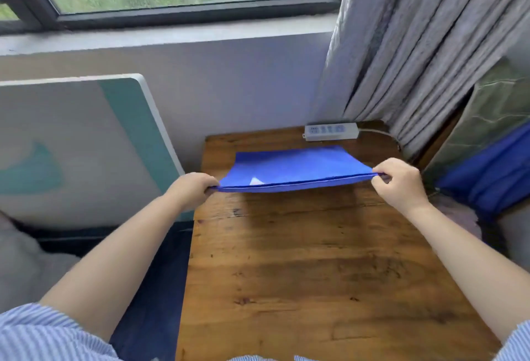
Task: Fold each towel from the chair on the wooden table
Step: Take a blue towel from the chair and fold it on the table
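left hand pinching near-left corner of doubled blue cloth towel | right hand pinching near-right corner | stretched taut above brown wooden table

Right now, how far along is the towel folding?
Done: nothing shows as a finished folded towel on the wooden table. In hand: the left hand and right hand each pinch a near corner of the blue towel, already doubled over, two edges aligned. Left: at least the blue cloth bunched on the chair at right.
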Available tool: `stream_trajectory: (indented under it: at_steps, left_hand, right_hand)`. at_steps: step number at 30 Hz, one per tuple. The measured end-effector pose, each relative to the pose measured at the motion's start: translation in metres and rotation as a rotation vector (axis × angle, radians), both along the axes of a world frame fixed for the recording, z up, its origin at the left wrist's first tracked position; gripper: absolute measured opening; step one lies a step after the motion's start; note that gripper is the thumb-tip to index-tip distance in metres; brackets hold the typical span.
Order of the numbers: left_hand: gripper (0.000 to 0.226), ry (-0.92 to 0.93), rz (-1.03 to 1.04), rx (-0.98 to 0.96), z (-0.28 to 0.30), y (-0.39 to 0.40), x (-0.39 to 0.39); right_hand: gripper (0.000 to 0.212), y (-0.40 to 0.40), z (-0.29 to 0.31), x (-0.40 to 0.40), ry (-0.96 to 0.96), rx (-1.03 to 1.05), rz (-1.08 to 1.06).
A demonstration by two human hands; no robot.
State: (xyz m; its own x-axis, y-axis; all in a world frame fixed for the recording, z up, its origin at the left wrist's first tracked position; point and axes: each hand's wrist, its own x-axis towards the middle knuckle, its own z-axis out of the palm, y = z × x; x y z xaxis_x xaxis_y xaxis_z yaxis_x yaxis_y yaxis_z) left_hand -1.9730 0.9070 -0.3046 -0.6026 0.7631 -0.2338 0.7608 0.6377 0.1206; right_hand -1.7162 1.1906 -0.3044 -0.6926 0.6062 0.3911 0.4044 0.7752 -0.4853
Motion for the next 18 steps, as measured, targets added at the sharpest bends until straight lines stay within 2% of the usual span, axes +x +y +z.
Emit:
stream_trajectory:
  at_steps: [6,8,12,18]
  left_hand:
    - [0.029,-0.112,-0.173,-0.344,-0.072,-0.035,0.062]
    - [0.028,-0.165,-0.198,-0.406,-0.09,-0.048,0.082]
    - [0.024,-0.223,-0.217,-0.378,-0.12,-0.075,0.116]
    - [0.013,-0.261,-0.2,-0.288,-0.142,-0.099,0.142]
  right_hand:
    - [0.01,-0.043,-0.083,0.075,-0.382,-0.231,0.027]
    - [0.011,-0.056,-0.103,0.095,-0.518,-0.279,0.055]
    - [0.015,-0.083,-0.131,0.131,-0.689,-0.304,0.068]
    - [0.02,-0.106,-0.153,0.154,-0.867,-0.213,0.074]
